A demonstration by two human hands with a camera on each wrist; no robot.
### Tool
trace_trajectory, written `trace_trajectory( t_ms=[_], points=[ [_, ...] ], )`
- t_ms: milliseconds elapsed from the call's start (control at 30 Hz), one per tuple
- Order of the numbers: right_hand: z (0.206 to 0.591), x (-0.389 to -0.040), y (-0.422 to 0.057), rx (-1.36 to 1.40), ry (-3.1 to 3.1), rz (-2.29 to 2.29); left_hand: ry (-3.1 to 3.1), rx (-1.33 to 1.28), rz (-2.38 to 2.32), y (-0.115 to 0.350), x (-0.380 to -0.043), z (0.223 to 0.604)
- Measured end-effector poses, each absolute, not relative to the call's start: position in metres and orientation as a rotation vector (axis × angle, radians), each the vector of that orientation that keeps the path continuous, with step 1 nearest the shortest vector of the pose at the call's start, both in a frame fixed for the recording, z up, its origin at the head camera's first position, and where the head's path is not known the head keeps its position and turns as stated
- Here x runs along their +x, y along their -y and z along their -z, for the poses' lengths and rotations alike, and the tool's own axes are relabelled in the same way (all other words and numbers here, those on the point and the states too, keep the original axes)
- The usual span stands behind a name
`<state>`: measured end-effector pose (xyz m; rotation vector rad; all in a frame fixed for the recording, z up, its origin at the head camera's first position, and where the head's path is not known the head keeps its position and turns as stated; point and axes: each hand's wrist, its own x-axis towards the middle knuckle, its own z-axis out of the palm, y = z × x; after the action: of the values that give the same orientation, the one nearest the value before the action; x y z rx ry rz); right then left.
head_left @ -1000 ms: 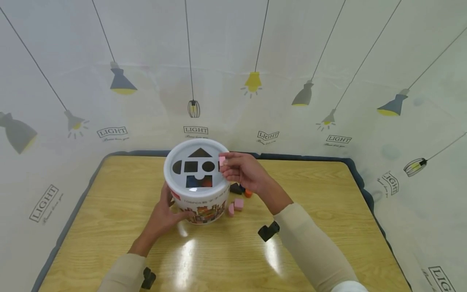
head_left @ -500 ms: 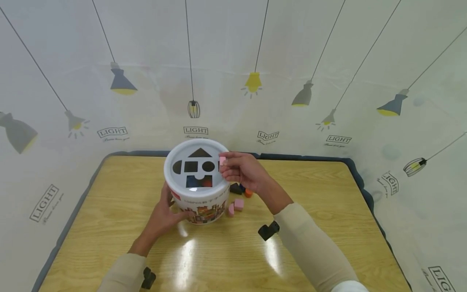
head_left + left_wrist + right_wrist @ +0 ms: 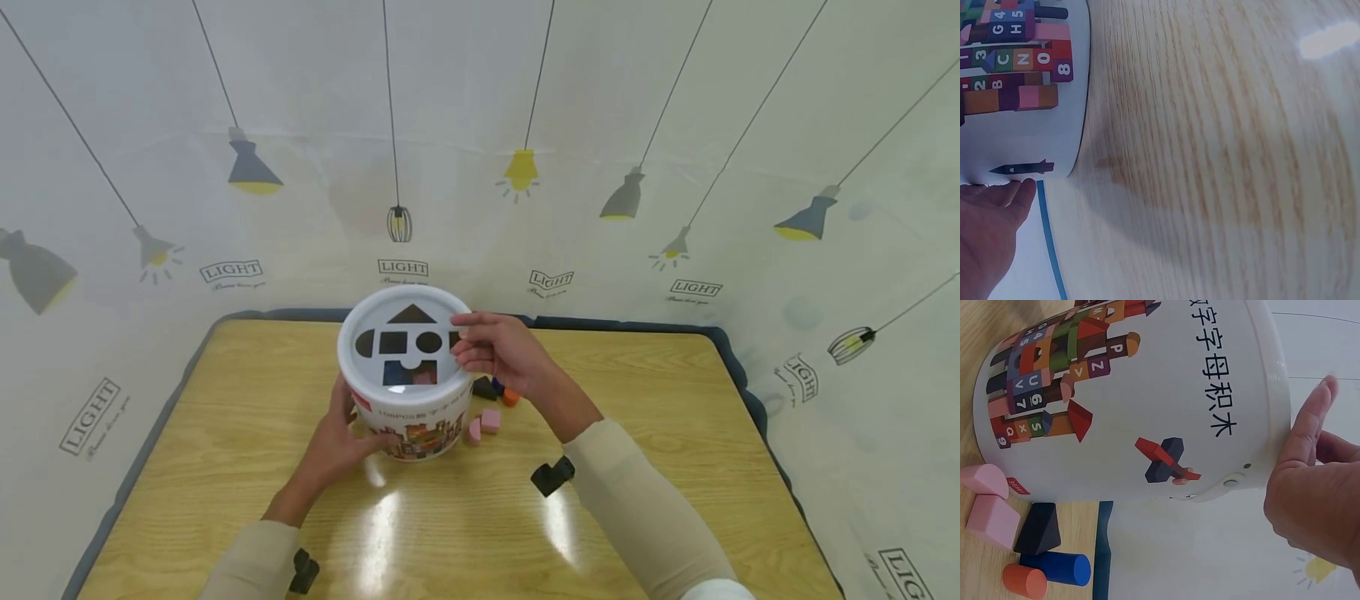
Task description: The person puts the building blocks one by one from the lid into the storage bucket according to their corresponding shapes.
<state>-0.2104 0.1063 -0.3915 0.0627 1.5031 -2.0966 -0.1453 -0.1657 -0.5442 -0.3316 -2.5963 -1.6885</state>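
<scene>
A white bucket (image 3: pixel 431 432) printed with toy blocks stands upright on the table. Its lid (image 3: pixel 412 328) has several shaped holes, among them a triangle, a square, a circle and a half-round. My left hand (image 3: pixel 337 442) holds the bucket's left side, thumb across the front; its other fingers are mostly hidden behind the wall. Over the lid's right edge is my right hand (image 3: pixel 501 348), fingers loosely bent beside a partly covered hole, no block visible in them. Through the bottom cutout, some coloured blocks inside show dimly.
Right of the bucket lie loose blocks: a pink half-round (image 3: pixel 984 479), a pink block (image 3: pixel 994 520), a black triangular block (image 3: pixel 1039 529), a blue cylinder (image 3: pixel 1060 567) and an orange cylinder (image 3: pixel 1025 581). The wooden table (image 3: pixel 637 392) meets a lamp-patterned curtain (image 3: pixel 465 167) behind.
The small pink block pinched in my right hand has gone from the fingertips at the right hole. A pinkish patch now shows through the bottom cutout. Both hands keep their places.
</scene>
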Motion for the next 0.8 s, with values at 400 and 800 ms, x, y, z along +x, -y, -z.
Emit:
trace_trajectory(
  t_ms=[400, 800],
  points=[
    [0.399, -0.212, -0.125, 0.033, -1.593, 2.131, 2.663, -0.308, 1.61, 0.17, -0.144, 0.536],
    [0.406, -0.215, -0.155, 0.101, -1.676, 2.13, 2.601, -0.356, 1.656, 0.166, -0.147, 0.537]
  ],
)
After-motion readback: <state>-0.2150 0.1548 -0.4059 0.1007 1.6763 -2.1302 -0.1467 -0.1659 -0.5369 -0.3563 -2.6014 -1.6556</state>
